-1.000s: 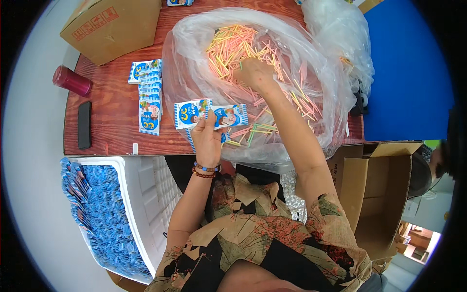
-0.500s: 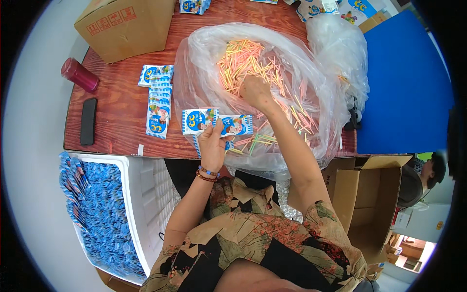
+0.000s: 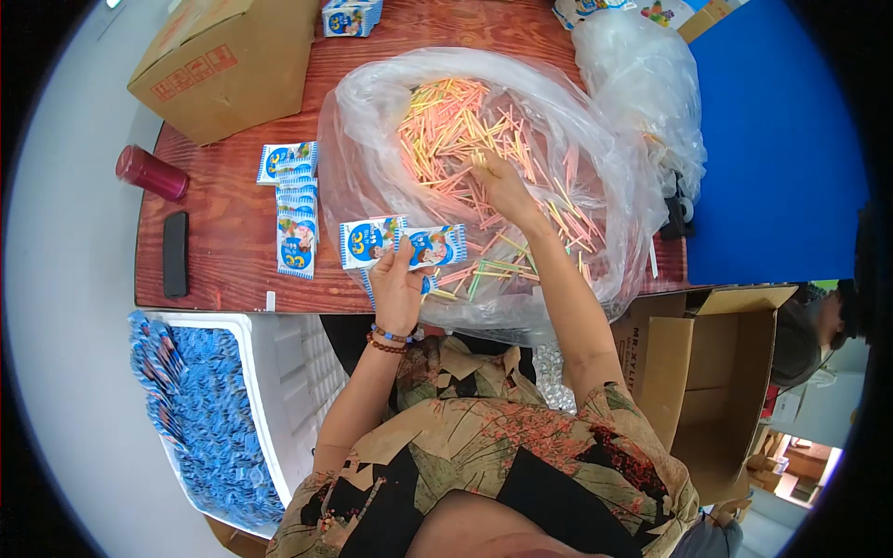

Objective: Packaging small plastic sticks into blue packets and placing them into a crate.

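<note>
The left hand [image 3: 398,286] pinches several blue-and-white packets [image 3: 367,244] under its thumb. At one o'clock from it, pastel sticks [image 3: 445,110] lie heaped in a clear plastic bag [image 3: 367,98]. The right hand [image 3: 507,191] bends its fingers at the heap's five o'clock side; whether they grasp sticks, I cannot tell.

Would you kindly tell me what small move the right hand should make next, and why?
I would probably have the right hand gather a few pastel sticks, since it is right at their pile in the open plastic bag, while the left hand holds blue-and-white packets.
</note>
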### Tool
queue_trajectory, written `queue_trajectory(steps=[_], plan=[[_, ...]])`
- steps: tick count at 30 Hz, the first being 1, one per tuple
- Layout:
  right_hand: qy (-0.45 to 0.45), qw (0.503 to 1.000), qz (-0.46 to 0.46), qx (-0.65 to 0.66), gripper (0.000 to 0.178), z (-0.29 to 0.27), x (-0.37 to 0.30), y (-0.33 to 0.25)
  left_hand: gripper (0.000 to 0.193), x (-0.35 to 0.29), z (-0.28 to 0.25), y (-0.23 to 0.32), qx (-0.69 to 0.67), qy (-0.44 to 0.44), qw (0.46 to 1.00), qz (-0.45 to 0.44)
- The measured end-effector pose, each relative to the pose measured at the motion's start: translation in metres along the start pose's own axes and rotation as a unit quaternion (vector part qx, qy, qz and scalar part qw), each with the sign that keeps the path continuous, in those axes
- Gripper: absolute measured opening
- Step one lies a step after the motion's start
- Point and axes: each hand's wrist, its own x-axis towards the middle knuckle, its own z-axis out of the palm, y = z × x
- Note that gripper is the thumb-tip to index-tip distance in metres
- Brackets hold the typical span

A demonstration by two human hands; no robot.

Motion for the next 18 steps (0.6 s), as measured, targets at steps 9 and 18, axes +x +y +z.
queue_trajectory(steps=[9,18], plan=[[0.059,0.992,-0.103,-0.042,0.016,0.01,-0.028,0.018,0.017,0.003,0.0,0.002,-0.019,0.002,1.0,-0.016],[0.087,0.957,0.057,0.269,0.016,-0.005,-0.034,-0.018,0.016,0.01,0.003,0.007,-0.066,0.039,0.996,-0.043]])
